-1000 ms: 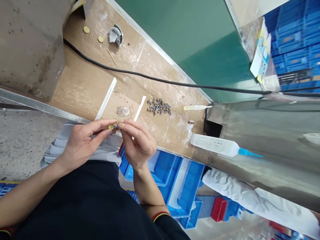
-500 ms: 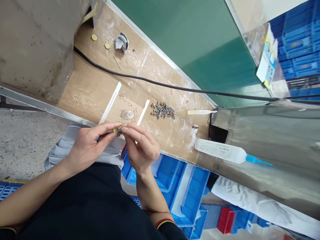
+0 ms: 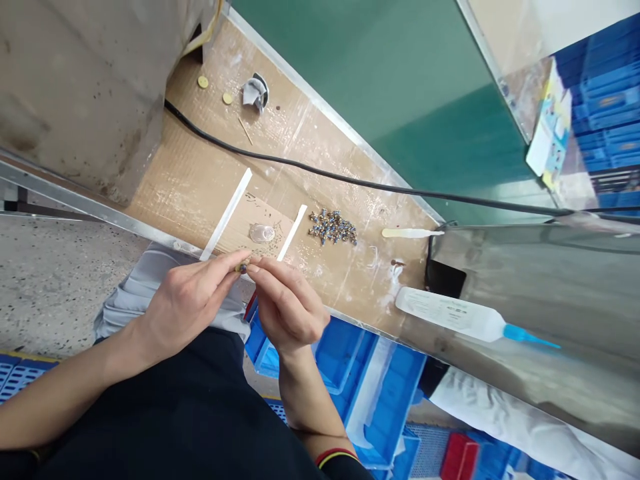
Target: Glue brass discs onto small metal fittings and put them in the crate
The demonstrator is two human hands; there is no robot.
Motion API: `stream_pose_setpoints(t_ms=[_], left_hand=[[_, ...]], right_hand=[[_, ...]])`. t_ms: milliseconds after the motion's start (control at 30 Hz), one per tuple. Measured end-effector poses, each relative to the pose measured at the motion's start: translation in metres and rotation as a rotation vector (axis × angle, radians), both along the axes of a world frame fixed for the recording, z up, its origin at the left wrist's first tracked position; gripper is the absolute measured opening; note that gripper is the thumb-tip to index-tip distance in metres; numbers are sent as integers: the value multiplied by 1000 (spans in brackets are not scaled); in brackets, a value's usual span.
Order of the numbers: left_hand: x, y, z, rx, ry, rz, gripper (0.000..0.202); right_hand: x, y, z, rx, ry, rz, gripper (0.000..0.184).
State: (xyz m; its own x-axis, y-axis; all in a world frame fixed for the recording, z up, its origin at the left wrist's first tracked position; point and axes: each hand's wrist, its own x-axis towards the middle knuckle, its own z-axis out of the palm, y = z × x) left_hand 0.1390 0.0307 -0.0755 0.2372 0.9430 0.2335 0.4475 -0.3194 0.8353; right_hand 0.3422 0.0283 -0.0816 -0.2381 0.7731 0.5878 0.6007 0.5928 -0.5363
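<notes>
A tiny brass-and-blue part (image 3: 242,267) is pinched between the fingertips of my left hand (image 3: 187,300) and my right hand (image 3: 287,307). Both hands hover at the near edge of a cardboard-covered bench (image 3: 320,280). Just beyond my fingers lie a clear round plastic piece (image 3: 263,233) and a loose heap of small blue-and-metal parts (image 3: 333,227). The pinched part is mostly hidden by my fingers.
Two white strips (image 3: 227,213) lie near a black cable (image 3: 320,169). Farther along are brass discs (image 3: 203,81), grey cloth (image 3: 255,93), a wooden spatula (image 3: 407,233), and a glue bottle with a blue nozzle (image 3: 450,315). Blue crates (image 3: 345,367) sit below the bench edge.
The whole scene has shifted slightly right and down in view. My hands have come closer together and turned the small part, so less of its brass face shows.
</notes>
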Motion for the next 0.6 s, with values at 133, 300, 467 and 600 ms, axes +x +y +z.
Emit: stream_pose_setpoints(t_ms=[133, 300, 467, 600], left_hand=[[1, -2, 4, 75, 61, 6, 36], [0, -4, 6, 53, 76, -32, 39], [1, -3, 10, -17, 2, -33, 28], [2, -3, 12, -83, -65, -26, 26]], right_hand=[[3, -2, 0, 14, -33, 11, 63], [6, -4, 0, 28, -42, 38, 64], [7, -5, -2, 64, -77, 11, 60], [7, -8, -3, 140, -87, 7, 55]])
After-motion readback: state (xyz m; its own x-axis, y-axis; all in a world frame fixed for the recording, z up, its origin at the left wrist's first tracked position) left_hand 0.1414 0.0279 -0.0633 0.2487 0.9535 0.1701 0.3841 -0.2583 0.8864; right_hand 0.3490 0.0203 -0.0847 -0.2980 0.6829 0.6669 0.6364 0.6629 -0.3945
